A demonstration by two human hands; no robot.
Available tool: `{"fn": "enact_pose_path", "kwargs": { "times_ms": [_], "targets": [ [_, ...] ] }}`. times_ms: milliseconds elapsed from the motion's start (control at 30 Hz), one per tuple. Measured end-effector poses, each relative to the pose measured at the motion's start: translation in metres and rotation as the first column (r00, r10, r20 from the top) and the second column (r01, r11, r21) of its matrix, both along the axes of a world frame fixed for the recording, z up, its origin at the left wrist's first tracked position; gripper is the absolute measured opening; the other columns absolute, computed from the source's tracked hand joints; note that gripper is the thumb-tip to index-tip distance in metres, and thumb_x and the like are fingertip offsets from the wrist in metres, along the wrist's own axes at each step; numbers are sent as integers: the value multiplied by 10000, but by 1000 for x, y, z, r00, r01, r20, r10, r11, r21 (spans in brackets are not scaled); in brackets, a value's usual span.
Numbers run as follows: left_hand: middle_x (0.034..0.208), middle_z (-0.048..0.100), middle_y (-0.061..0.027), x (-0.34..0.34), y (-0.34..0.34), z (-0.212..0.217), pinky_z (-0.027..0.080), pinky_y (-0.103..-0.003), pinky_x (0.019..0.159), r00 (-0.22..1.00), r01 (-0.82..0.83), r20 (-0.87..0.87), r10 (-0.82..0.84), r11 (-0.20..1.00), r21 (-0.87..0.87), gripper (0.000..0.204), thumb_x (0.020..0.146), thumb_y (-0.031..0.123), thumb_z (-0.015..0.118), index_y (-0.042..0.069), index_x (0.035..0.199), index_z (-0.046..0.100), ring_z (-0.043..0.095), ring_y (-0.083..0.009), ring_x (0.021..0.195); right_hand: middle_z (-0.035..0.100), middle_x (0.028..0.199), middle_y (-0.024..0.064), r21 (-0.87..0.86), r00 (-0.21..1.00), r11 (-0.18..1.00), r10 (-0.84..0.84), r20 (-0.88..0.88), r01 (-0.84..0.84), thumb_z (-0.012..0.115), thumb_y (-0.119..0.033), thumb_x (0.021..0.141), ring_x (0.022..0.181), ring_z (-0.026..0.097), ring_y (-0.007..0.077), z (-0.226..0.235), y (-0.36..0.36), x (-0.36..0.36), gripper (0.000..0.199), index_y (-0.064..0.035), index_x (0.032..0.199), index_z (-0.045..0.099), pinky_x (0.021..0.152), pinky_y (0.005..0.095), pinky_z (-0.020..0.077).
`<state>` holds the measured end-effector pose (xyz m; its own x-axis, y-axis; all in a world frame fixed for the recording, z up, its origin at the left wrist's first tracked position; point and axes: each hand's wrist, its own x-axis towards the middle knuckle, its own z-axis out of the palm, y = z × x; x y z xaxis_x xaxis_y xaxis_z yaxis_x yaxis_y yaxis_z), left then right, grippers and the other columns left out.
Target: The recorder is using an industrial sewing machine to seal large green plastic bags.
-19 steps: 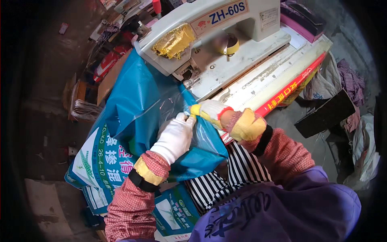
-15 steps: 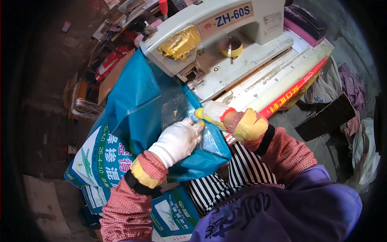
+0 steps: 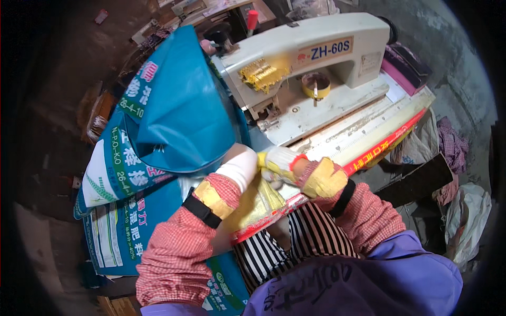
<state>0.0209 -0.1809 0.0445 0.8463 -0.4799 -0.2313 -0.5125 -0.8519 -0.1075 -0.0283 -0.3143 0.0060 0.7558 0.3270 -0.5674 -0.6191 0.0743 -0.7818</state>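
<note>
A large blue woven sack with printed panels rises beside the head of the sewing machine, its upper part folded over to the left. My left hand, in a white glove, touches the sack's lower edge; its fingers are hidden and blurred. At the front of the machine table, close to the left hand, is my right hand in a white glove with yellow fingertips. Its fingers are curled closed, and what they may hold is hidden. More blue sacks lie beneath and to the left of my left forearm.
A yellow tape roll lies on the machine bed. At the table's far right is a dark and pink box. White bags and checked cloth lie to the right. A red-topped spool stands behind the machine.
The blue sack has swung up and left, off my lap and the table's front edge. My left hand has moved up and to the right, under the sack's edge. The right hand stays near the same place.
</note>
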Motion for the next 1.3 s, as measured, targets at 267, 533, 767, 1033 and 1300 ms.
{"fn": "enact_pose_path", "kwargs": {
  "times_ms": [267,533,767,1033,1300],
  "targets": [
    [640,553,-77,-85,119,65,465,-392,605,884,454,163,-439,888,-74,39,740,141,590,129,719,559,599,-278,636,546,1271,176,-655,270,492,641,718,574,535,-239,898,1137,541,316,7,24,2,409,-44,1257,521,946,377,444],
    [1068,618,-88,-176,169,241,461,-435,946,412,194,876,-250,964,184,197,663,26,694,98,782,554,589,-273,1018,647,1056,112,-795,309,303,803,510,526,464,-122,854,1002,600,264,17,107,37,257,-81,1022,654,929,363,435],
    [1284,501,-140,-161,248,199,490,-334,899,498,422,791,356,697,-580,653,737,-2,670,54,1355,465,563,-208,1038,660,828,158,-237,-45,935,257,965,263,723,-199,768,747,643,359,91,116,-55,220,-64,935,672,658,402,517],
    [1444,394,-150,-120,290,106,547,-372,757,505,-72,744,437,881,-468,894,596,139,813,35,1374,386,640,-355,912,664,992,45,411,496,867,-499,711,283,736,-172,833,888,612,159,100,7,-87,323,1,1086,636,802,302,492],
    [861,633,-111,-64,300,187,518,-426,674,440,-210,847,297,951,-225,36,780,82,547,108,786,572,637,-318,777,677,990,77,46,443,846,-324,836,531,730,-42,790,863,621,171,60,0,-71,295,-12,1069,639,764,321,515]
  ]
}}
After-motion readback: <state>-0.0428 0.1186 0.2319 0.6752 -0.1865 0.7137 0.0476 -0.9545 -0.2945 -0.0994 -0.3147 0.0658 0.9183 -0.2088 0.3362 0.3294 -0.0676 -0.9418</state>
